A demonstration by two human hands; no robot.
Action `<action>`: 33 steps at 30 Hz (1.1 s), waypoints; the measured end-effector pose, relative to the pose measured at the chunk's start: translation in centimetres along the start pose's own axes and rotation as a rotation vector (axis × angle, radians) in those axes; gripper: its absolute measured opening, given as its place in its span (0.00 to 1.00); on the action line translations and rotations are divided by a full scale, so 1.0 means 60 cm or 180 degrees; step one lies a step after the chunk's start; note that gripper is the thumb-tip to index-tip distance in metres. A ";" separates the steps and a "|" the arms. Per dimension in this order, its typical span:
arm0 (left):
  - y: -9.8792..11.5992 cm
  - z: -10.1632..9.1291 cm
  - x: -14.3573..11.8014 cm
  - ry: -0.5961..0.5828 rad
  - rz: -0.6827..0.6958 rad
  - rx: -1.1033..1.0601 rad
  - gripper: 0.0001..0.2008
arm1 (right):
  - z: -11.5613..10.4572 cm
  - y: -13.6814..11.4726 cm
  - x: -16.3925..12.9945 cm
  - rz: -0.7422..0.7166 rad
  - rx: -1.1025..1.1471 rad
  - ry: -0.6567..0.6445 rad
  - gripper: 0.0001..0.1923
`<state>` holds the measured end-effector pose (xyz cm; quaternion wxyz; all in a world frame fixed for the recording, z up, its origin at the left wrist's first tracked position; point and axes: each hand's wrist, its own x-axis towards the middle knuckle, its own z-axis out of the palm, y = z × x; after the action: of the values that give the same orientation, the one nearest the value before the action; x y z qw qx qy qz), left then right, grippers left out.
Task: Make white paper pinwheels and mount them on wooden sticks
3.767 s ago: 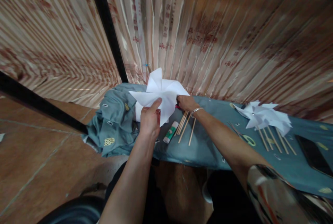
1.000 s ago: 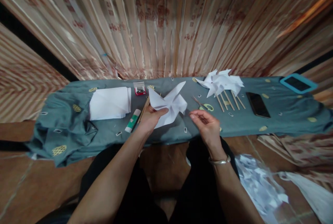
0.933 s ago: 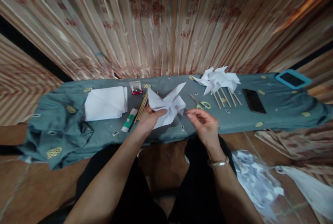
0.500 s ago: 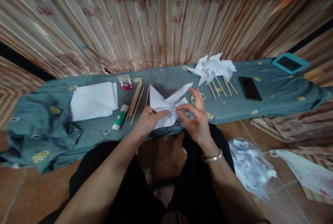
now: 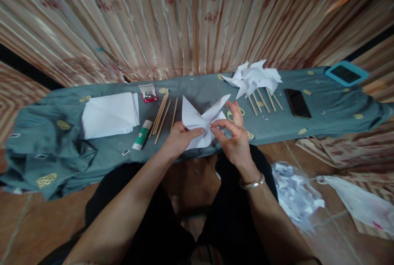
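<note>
A white paper pinwheel (image 5: pixel 197 121) without a stick is held over the front edge of the cloth-covered table. My left hand (image 5: pixel 178 138) grips it from the left, thumb on top near the centre and fingers underneath, hidden. At the pinwheel's centre my right hand (image 5: pixel 232 133) pinches a small shiny thumbtack (image 5: pixel 209 125) between thumb and forefinger, its other fingers raised. Green-handled scissors (image 5: pixel 230 114) lie partly hidden behind the right hand. Left of the pinwheel lie several wooden sticks (image 5: pixel 162 121), a green-and-white glue stick (image 5: pixel 142 135) and an open red box of thumbtacks (image 5: pixel 149 95).
A stack of white paper (image 5: pixel 109 115) lies at the left of the table (image 5: pixel 197 88). Several finished pinwheels on sticks (image 5: pixel 258 79) rest at the back right, near a black phone (image 5: pixel 297 103) and a blue-framed tablet (image 5: pixel 346 73). A clear bag of paper scraps (image 5: pixel 295 195) sits on the floor.
The view has shifted slightly, so the hands and pinwheel sit a little farther right in the picture. Both hands keep the same hold, with the right fingertips still at the pinwheel's centre.
</note>
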<state>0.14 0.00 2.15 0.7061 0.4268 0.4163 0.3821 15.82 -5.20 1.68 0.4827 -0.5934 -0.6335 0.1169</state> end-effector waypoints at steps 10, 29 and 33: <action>-0.001 -0.005 -0.001 0.0000 0.0005 0.0040 0.15 | 0.002 0.002 -0.001 0.0085 0.0174 -0.0101 0.03; -0.018 -0.014 0.007 -0.0048 0.0737 0.0787 0.12 | 0.021 0.010 -0.005 0.0207 0.0309 -0.0115 0.02; -0.022 -0.017 0.010 0.0025 0.0725 0.0834 0.13 | 0.027 0.008 -0.004 0.0278 0.0459 -0.0119 0.02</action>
<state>-0.29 0.39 0.47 0.5949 0.5581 0.4142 0.4038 14.91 -4.60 0.39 0.5066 -0.5818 -0.6059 0.1942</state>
